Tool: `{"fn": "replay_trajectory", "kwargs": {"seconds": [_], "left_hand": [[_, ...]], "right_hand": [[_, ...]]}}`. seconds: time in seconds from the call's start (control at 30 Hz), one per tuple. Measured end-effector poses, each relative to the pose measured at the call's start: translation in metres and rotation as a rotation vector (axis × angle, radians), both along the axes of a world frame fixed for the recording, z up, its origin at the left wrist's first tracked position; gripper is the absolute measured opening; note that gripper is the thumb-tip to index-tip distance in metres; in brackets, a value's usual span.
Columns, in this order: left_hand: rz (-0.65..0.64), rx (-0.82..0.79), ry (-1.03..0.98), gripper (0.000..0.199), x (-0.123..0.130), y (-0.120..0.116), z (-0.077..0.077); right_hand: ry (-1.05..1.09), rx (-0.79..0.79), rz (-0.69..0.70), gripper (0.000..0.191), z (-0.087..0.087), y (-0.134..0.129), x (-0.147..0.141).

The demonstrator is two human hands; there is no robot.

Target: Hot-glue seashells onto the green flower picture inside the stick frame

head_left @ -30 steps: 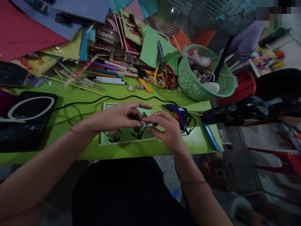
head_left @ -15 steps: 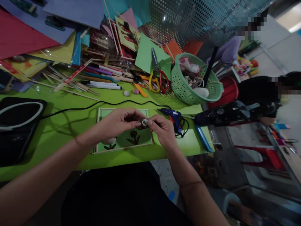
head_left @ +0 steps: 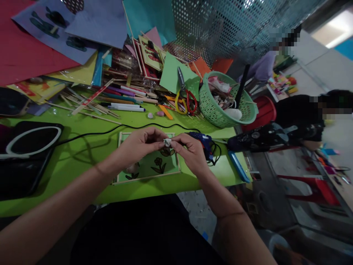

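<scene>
A small whitish piece (head_left: 167, 142) is pinched between the fingertips of my left hand (head_left: 142, 144) and my right hand (head_left: 190, 149). Both hands are over a green panel (head_left: 146, 170) with a frame of thin sticks and dark flower shapes on it. A rounded pale object (head_left: 131, 168) lies on the panel's left part, below my left hand. Just right of my right hand, a blue glue gun (head_left: 202, 139) rests on the green table, partly hidden by that hand.
Behind the panel lie a black cable (head_left: 110, 129), markers (head_left: 127, 107), sticks and scissors (head_left: 182, 82). A green basket (head_left: 217, 110) of scraps stands at the back right. A black device (head_left: 24, 176) is at the left, a blue cutter (head_left: 238, 166) at the right. People are at the far right.
The camera view has shifted slightly, so the table items appear lower and mostly further right. The whitish piece has turned a little between my fingers; both hands still pinch it.
</scene>
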State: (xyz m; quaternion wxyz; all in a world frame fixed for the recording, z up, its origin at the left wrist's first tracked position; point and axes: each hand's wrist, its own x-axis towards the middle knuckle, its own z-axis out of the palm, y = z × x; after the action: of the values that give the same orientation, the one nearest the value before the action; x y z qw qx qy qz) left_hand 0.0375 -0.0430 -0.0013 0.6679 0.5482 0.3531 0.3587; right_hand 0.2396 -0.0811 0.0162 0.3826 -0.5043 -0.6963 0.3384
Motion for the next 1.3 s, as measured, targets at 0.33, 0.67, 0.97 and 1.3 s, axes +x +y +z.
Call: {"fn": "replay_trajectory", "kwargs": {"seconds": [0.33, 0.67, 0.97, 1.3], "left_hand": [[0.126, 0.028, 0.005, 0.032, -0.010, 0.003, 0.001], [0.259, 0.168, 0.106, 0.023, -0.010, -0.004, 0.000], [0.230, 0.109, 0.062, 0.027, -0.010, -0.002, -0.001], [0.229, -0.025, -0.074, 0.032, -0.010, 0.004, -0.001]], "right_hand": [[-0.247, 0.078, 0.075, 0.035, 0.017, 0.028, -0.014], [-0.416, 0.128, 0.217, 0.037, 0.011, 0.042, -0.029], [-0.351, 0.133, 0.229, 0.037, 0.006, 0.042, -0.027], [-0.254, 0.202, 0.134, 0.018, 0.008, 0.039, -0.022]]}}
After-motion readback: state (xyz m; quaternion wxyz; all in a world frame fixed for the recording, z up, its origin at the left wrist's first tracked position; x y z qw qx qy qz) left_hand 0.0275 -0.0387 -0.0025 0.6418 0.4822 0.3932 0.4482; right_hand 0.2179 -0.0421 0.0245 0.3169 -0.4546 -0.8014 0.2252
